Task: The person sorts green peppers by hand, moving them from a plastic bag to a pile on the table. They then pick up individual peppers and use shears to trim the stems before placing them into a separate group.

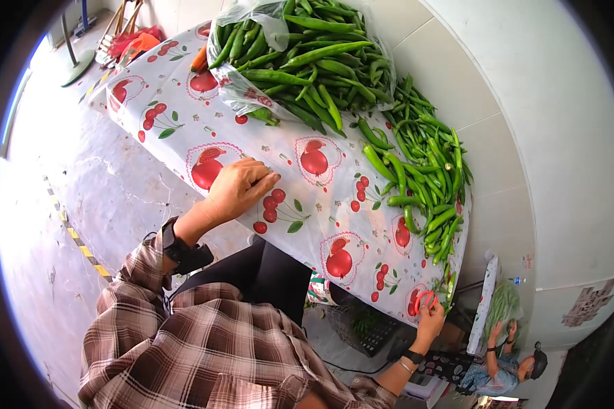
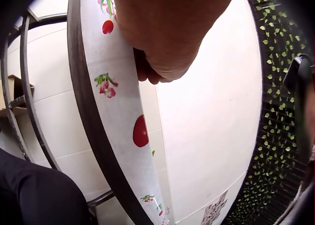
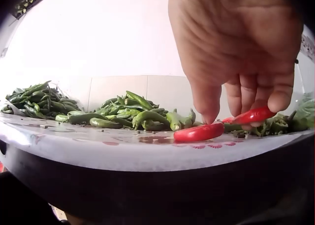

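At the near right end of the table, my right hand (image 1: 430, 323) has its thumb and fingers on the red looped handles of scissors (image 3: 199, 133). The thumb touches one loop and the fingers the other; the blades are hidden. My left hand (image 1: 242, 184) is over the cloth by the table's left edge, fingers loosely curled, holding nothing. Green chili peppers (image 1: 433, 174) lie loose along the far side, their row reaching down close to the right hand. A clear plastic bag (image 1: 235, 92) at the far end spills a large heap of green chilies.
The table wears a white cherry-print cloth (image 1: 286, 167) with a dark edge below. A tiled wall (image 1: 484, 146) runs along its far side. Under the table stands a dark crate (image 1: 372, 334). Another person (image 1: 501, 371) works at a table lower right, by bagged green produce (image 1: 503, 303).
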Demonstrator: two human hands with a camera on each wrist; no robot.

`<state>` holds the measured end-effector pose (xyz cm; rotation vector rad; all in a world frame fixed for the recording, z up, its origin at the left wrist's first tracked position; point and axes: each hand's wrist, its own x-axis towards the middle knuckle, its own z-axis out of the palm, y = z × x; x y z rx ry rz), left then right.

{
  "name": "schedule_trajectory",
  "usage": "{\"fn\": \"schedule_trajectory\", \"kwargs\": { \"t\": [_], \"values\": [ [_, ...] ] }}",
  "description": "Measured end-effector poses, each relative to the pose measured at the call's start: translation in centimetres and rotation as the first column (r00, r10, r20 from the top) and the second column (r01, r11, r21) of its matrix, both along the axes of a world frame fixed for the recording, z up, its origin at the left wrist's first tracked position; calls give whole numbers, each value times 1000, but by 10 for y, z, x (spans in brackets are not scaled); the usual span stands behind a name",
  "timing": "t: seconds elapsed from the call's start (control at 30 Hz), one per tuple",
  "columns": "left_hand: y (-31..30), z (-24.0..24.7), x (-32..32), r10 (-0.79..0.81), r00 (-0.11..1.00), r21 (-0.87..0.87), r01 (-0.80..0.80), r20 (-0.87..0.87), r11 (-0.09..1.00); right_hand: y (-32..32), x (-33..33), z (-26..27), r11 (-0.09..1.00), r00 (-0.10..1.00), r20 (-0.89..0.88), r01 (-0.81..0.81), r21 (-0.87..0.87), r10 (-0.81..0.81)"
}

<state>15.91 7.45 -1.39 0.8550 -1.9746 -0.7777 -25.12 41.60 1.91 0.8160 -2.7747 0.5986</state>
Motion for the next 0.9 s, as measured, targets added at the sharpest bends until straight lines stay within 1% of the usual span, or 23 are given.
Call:
{"fn": "schedule_trajectory", "kwargs": {
  "t": [0.03, 0.07, 0.13, 0.17, 0.23, 0.27, 0.33, 0.37, 0.43, 0.47, 0.53, 0.57, 0.63, 0.67, 0.73, 0.77, 0.83, 0.9],
  "values": [
    [0, 2, 0, 4, 1000, -18, -4, 11, 1000, -4, 2, 1, 999, 999, 50, 17, -30, -16],
    [1, 2, 0, 10, 1000, -18, -10, 7, 1000, -2, -6, -3, 999, 999, 46, 11, -30, -10],
    [1, 4, 0, 14, 1000, -36, -14, 2, 999, 7, -26, -15, 999, 993, 120, 18, -48, -12],
    [1, 4, 1, 15, 1000, -37, -15, 0, 999, 7, -26, -15, 999, 993, 118, 16, -50, -10],
    [1, 4, 1, 10, 1000, -24, -10, -7, 1000, 7, -24, -16, 987, 991, 125, -28, -158, 48],
    [1, 4, 1, 10, 1000, -27, -10, -9, 1000, 9, -26, -17, 987, 991, 123, -28, -160, 48],
    [0, 2, 1, 10, 1000, -34, -10, 3, 999, 15, -33, -20, 954, 987, 158, 7, -300, 43],
    [0, 2, 2, 10, 1000, -35, -10, 3, 999, 15, -32, -18, 954, 987, 158, 7, -301, 43],
    [0, 2, 1, -1, 1000, -27, 1, -14, 1000, 19, -29, -11, 867, 907, 422, 213, -451, -3],
    [0, 2, 1, -5, 1000, -30, 5, -14, 1000, 17, -20, -3, 865, 907, 422, 216, -453, -5],
    [1, 3, 0, 6, 1000, -36, -6, 5, 999, 1, 8, 19, 751, 818, 550, 254, -610, 170],
    [1, 3, 0, 0, 1000, -40, 0, 6, 999, -8, 18, 26, 747, 819, 549, 259, -613, 167],
    [1, 4, -1, 13, 1000, -29, -12, 20, 999, -28, 32, 37, 584, 732, 533, 229, -779, 424],
    [2, 4, -1, 11, 1000, -34, -10, 21, 999, -38, 34, 40, 581, 733, 532, 231, -781, 424],
    [2, 4, -1, 26, 999, -36, -25, 31, 999, -59, 36, 43, 576, 640, 515, 136, -806, 570],
    [2, 3, -1, 27, 999, -44, -25, 32, 999, -71, 36, 44, 569, 639, 511, 137, -811, 575],
    [2, 1, -2, 23, 1000, -46, -23, 19, 999, -102, 39, 46, 610, 526, 558, 89, -787, 642],
    [2, 3, -2, 32, 999, -64, -30, 23, 997, -150, 80, 67, 606, 576, 488, -15, -796, 656]
  ]
}}
